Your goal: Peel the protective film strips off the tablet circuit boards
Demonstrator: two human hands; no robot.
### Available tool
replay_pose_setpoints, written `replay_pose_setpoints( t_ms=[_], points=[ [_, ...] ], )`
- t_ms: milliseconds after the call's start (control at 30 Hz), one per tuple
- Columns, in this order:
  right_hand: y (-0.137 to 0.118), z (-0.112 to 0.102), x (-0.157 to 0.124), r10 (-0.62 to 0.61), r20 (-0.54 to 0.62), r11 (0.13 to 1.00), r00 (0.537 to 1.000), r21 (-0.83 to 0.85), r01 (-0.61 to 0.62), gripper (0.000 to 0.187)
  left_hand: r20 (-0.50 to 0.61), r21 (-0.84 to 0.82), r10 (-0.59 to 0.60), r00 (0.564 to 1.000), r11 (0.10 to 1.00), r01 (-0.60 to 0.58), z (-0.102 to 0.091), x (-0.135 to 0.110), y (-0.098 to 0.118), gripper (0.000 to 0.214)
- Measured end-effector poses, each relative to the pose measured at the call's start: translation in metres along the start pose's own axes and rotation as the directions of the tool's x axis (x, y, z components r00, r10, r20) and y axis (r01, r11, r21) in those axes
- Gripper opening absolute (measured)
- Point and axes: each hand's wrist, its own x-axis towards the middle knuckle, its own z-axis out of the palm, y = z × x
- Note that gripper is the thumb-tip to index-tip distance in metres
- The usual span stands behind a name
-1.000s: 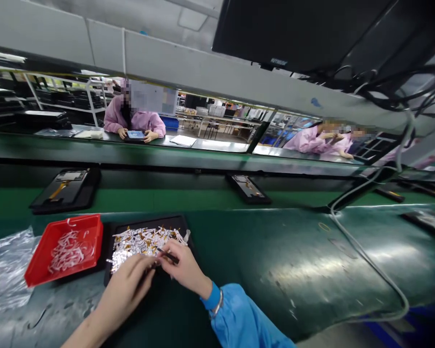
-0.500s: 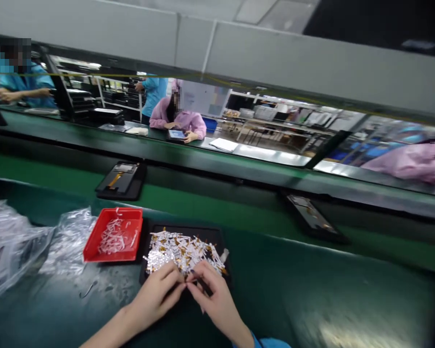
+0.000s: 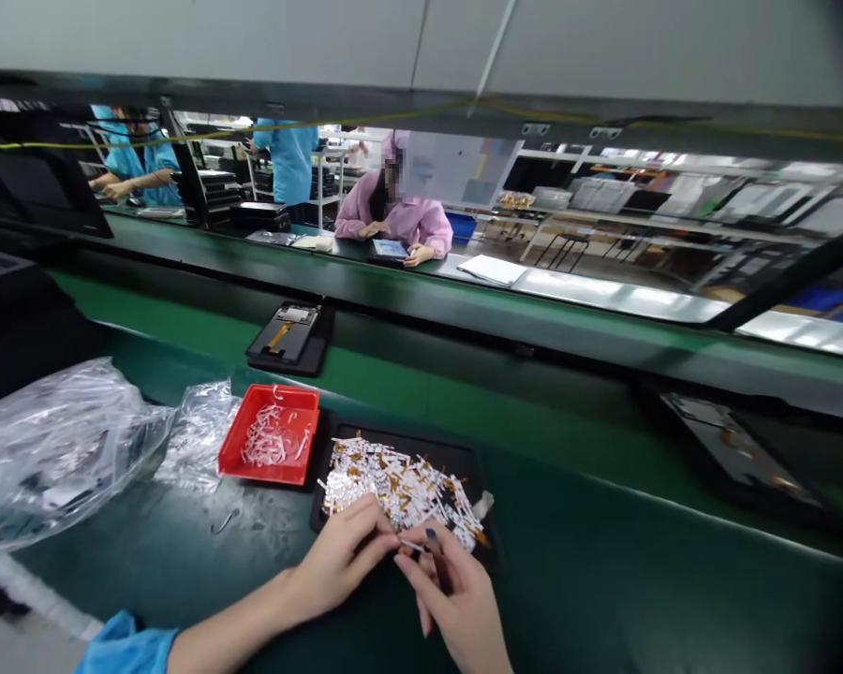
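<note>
My left hand (image 3: 355, 552) is closed in a pinch at the near edge of a black tray (image 3: 488, 554). Between its fingertips and those of my right hand (image 3: 456, 590) is a small white strip (image 3: 412, 545). My right hand is closed too, with a dark slim tool (image 3: 436, 560) lying along its fingers; the tool's kind is unclear. Under and beyond my fingers, the tray carries a heap of small white strips with amber flex ends (image 3: 400, 477). Left of the tray stands a red bin (image 3: 235, 459) with curled white scraps (image 3: 267, 438) inside.
Clear plastic bags (image 3: 63, 449) lie at the left. A loose curled scrap (image 3: 223, 522) is on the green bench. Behind, a green lane holds an opened flat device (image 3: 288, 335) and another device (image 3: 741, 449) at the right. A person in pink (image 3: 393, 215) sits across.
The view has swung left, so the bench things appear further right. Both hands stay together at the tray's near edge; the dark tool and the strip now show more clearly.
</note>
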Motion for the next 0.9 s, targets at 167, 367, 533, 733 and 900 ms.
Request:
replay_pose_setpoints(
  t_ms=[167,367,533,733,900],
  points=[
    [0.002,-0.007,0.006,-0.242,0.038,0.957,0.97,-0.157,0.245,0.018,-0.004,0.057,0.071,0.997,0.996,-0.071,-0.002,0.002,0.0,0.031],
    [-0.004,-0.01,0.01,-0.408,0.022,0.896,0.913,-0.18,0.405,0.016,-0.063,0.208,0.222,0.973,0.956,-0.205,-0.006,0.006,0.001,0.025],
    [-0.008,-0.015,0.012,-0.44,-0.011,0.884,0.898,-0.183,0.431,0.014,-0.338,0.425,0.269,0.902,0.899,-0.109,-0.052,0.008,-0.002,0.019],
    [-0.004,-0.019,0.01,-0.401,-0.029,0.909,0.915,-0.138,0.394,0.01,-0.608,0.566,0.178,0.774,0.78,0.266,-0.112,0.004,-0.016,0.023],
    [-0.006,-0.019,0.009,-0.407,-0.056,0.912,0.912,-0.084,0.402,0.009,-0.604,0.646,0.059,0.795,0.62,0.445,-0.121,0.002,-0.033,0.027]
  ],
)
